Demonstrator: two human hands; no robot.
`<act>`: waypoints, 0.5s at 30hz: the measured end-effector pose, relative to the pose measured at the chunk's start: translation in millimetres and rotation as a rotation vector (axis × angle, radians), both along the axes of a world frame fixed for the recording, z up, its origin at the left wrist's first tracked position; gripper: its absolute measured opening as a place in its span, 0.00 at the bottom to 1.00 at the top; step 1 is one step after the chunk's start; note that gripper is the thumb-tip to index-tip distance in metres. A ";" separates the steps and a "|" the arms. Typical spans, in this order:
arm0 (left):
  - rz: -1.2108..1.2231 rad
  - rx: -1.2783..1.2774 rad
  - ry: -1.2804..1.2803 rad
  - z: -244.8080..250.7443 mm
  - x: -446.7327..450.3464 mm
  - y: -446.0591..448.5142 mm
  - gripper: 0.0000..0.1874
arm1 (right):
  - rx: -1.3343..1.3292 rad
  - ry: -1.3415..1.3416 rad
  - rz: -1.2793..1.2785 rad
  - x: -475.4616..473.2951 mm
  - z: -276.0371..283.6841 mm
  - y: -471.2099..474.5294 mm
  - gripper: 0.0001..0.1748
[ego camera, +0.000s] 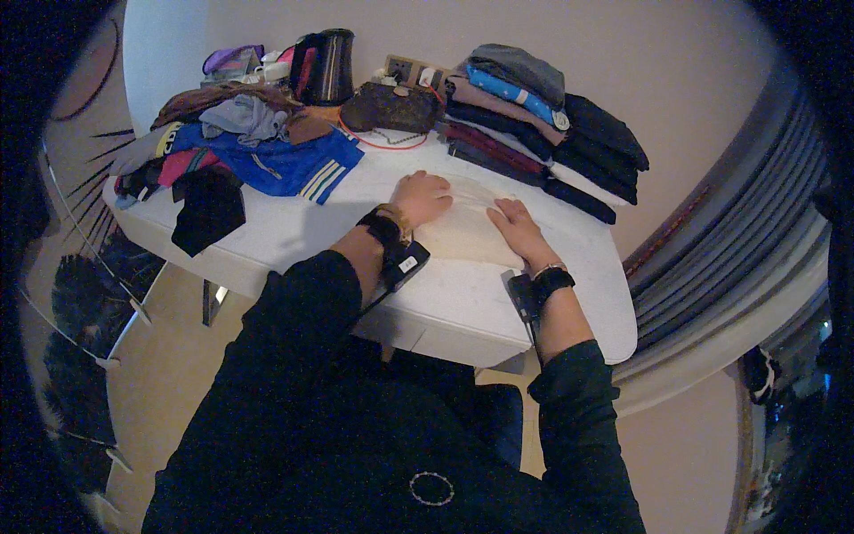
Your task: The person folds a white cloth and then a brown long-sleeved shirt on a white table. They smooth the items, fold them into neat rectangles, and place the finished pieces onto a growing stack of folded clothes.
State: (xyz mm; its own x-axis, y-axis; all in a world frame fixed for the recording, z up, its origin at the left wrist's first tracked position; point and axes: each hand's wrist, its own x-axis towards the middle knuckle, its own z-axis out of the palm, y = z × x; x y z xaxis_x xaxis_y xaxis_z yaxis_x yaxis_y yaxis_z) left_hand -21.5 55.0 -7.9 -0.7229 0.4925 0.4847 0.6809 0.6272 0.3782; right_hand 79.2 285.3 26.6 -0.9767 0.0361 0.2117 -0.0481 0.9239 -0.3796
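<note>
A cream-coloured cloth [460, 230] lies flat on the white table [287, 223] before me. My left hand [423, 197] rests on the cloth's upper left part, fingers slightly bent. Across from it, my right hand [517, 227] lies along the right edge, its fingers pointing up and to the left. Neither hand plainly grips the fabric. Each wrist wears a dark strap with a small black device. Stacks of folded clothes [497, 137] stand behind the cloth to the right. To the left, a blue garment with pale stripes [287, 163] lies in a loose heap.
A brown handbag [390, 108] stands near the wall beside a power socket [400, 69]. A dark kettle [331, 67] is at the back left. Black cloth [209, 210] hangs over the front left edge. Grey curtains [727, 220] are at the right.
</note>
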 end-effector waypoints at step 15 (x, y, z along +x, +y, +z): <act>-0.053 -0.309 0.007 17.2 35.1 43.0 0.33 | 0.051 0.021 0.019 -7.8 -11.6 6.4 0.36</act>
